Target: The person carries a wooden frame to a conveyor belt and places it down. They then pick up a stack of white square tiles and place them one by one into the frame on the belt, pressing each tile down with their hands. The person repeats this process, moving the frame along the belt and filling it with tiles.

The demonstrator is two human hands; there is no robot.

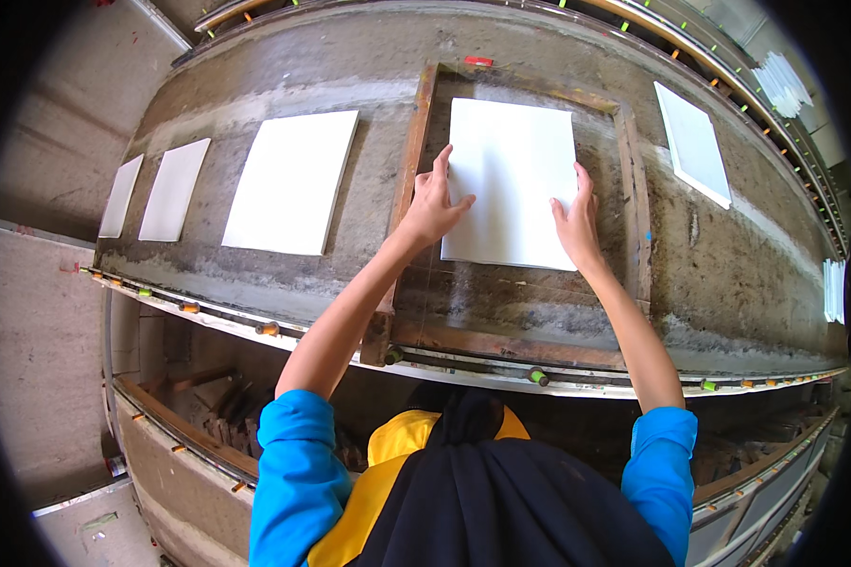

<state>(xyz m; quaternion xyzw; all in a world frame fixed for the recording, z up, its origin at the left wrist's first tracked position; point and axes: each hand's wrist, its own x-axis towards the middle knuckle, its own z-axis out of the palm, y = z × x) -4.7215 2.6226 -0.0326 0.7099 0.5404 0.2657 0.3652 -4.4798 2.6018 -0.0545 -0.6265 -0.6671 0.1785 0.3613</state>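
Observation:
A rectangular stack of white sheets (511,189) lies inside a wooden frame (636,208) on the long worn table. At the stack's left edge is my left hand (433,203), its thumb over the top face and its index finger stretched along the side. My right hand (579,222) straddles the opposite edge in the same way, thumb on the white surface and fingers outside it. Both hands grip the stack from its two sides; whether any fingers reach underneath is hidden.
Left of the frame lie a large white stack (291,184) and two smaller-looking ones (174,191) (121,197). Another white stack (695,146) rests to the right. Green and orange pegs (537,376) line the table's near rail. A red piece (478,61) sits beyond the frame.

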